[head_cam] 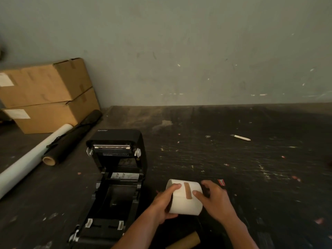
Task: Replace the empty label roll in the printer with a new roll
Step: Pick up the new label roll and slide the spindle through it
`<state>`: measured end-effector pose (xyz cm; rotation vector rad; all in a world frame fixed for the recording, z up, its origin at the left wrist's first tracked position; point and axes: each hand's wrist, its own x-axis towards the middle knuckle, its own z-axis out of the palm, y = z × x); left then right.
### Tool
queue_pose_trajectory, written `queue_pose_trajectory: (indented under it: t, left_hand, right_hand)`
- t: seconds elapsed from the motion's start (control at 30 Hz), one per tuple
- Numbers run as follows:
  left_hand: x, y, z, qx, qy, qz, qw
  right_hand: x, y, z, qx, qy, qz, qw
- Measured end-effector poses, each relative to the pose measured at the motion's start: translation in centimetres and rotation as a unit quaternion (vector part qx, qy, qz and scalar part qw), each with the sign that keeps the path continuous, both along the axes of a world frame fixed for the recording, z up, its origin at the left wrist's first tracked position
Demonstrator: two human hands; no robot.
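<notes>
Two bare hands hold a fresh white label roll [186, 197] just above the dark, scuffed worktable [233, 159], right of the printer. Nearest the camera, a bare brown cardboard core [186, 241] lies on the table between the forearms. The left hand [164, 205] is wrapped around the roll's left end, thumb on top and fingers curled beneath. The right hand [214, 198] grips the right end, its thumb pressed beside a strip of brown tape [187, 190] that seals the roll's loose edge. Just left of the roll sits the black Xprinter label printer [115, 180], lid swung up and back, its roll bay open and holding no roll. Farther left lie a white film roll [34, 156] and a black roll [71, 139] side by side. A small white-handled knife [240, 137] rests far right. Two stacked cardboard boxes [48, 94] stand against the grey wall [197, 51].
</notes>
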<state>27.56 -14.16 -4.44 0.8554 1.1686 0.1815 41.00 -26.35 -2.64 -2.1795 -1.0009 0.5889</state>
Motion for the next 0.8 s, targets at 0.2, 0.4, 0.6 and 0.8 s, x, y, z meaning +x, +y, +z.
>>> queue_pose_trajectory:
  t: [0.2, 0.4, 0.6, 0.8]
  left_hand:
    - [0.4, 0.8, -0.2, -0.013, 0.008, 0.000, 1.000]
    - [0.5, 0.9, -0.2, -0.008, 0.020, -0.001, 1.000]
    - [0.4, 1.1, -0.2, -0.012, 0.022, -0.005, 1.000]
    - [0.3, 0.6, -0.2, 0.002, 0.017, -0.021, 1.000]
  right_hand:
    - [-1.7, 0.4, -1.1, 0.055, -0.064, 0.091, 0.992]
    - [-1.9, 0.7, -2.0, 0.091, -0.101, 0.065, 0.989]
    - [-1.8, 1.1, -2.8, 0.091, -0.111, 0.058, 0.988]
    - [-1.5, 1.2, -2.6, 0.095, -0.076, 0.028, 0.992]
